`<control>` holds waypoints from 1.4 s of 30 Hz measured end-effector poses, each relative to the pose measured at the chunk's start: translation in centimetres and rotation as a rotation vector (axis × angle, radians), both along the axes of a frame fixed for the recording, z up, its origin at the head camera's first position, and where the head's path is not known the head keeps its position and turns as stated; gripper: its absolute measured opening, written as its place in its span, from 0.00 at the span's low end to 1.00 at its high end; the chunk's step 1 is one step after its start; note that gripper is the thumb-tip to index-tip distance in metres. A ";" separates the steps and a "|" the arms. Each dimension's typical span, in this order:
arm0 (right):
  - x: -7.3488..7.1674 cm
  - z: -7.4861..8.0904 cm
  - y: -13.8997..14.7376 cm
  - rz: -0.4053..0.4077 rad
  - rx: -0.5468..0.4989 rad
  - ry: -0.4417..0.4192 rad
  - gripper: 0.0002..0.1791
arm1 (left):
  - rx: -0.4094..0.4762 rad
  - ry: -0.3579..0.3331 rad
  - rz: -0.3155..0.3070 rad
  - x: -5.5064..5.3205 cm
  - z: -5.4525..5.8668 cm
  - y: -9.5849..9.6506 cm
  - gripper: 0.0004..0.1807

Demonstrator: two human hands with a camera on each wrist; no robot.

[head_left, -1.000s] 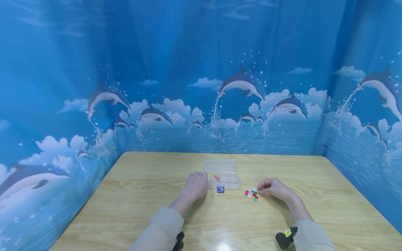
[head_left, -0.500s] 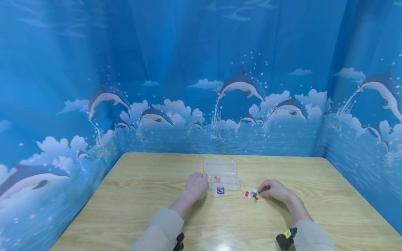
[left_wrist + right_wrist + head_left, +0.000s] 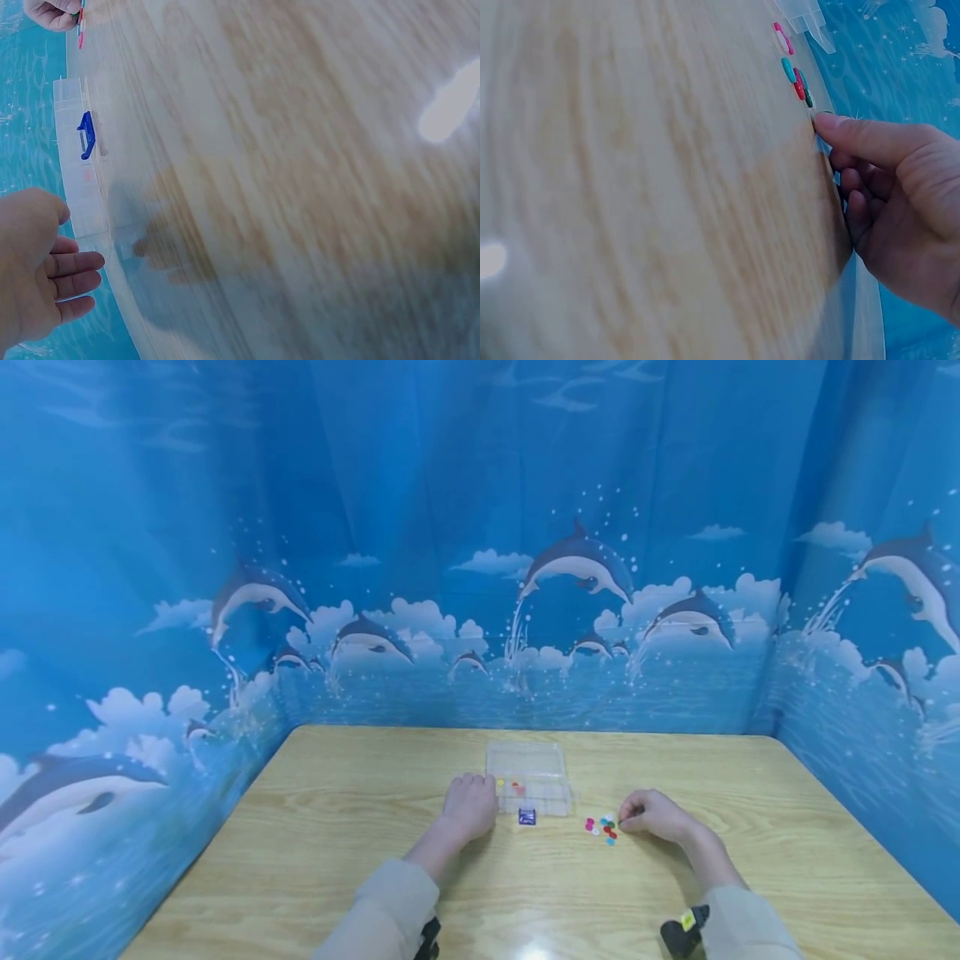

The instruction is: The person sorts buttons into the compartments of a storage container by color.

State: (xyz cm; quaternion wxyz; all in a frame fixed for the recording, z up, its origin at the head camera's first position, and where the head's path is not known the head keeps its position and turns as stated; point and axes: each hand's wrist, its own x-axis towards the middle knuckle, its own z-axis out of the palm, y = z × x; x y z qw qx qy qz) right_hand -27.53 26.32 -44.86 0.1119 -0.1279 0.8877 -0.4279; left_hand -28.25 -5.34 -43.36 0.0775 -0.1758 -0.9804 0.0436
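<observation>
A clear plastic box (image 3: 547, 803) lies on the table with its lid (image 3: 525, 758) folded back and a blue latch (image 3: 87, 135) at its front. Inside are a few yellow and orange-red pieces (image 3: 517, 787). My left hand (image 3: 471, 804) rests at the box's left end, fingers loosely extended and thumb near its edge. To the right of the box, several small round buttons (image 3: 609, 831) in pink, white, blue, red and green lie in a loose cluster. At that cluster's right side my right hand (image 3: 654, 814) pinches a dark green button (image 3: 826, 113) between thumb and fingertips, mostly hidden.
The wood-grain table (image 3: 360, 777) ends at the back against a blue dolphin-print curtain (image 3: 450, 527), which also hangs along both sides. A black wrist device (image 3: 682, 933) sits by the right sleeve.
My right hand has shifted very slightly to the right, away from the button cluster, with the dark button at its fingertips. The left hand and box stay put.
</observation>
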 end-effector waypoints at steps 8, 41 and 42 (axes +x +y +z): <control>-0.2 -0.1 0.3 -0.023 -0.024 -0.010 0.06 | 0.011 -0.011 0.006 0.2 0.1 0.0 0.11; -2.1 2.3 -2.1 -0.211 -0.135 0.051 0.14 | 0.004 0.005 -0.016 0.1 0.1 -0.2 0.11; -2.1 2.4 -2.3 -0.210 -0.139 0.054 0.14 | 0.000 0.006 -0.016 0.1 0.1 -0.2 0.11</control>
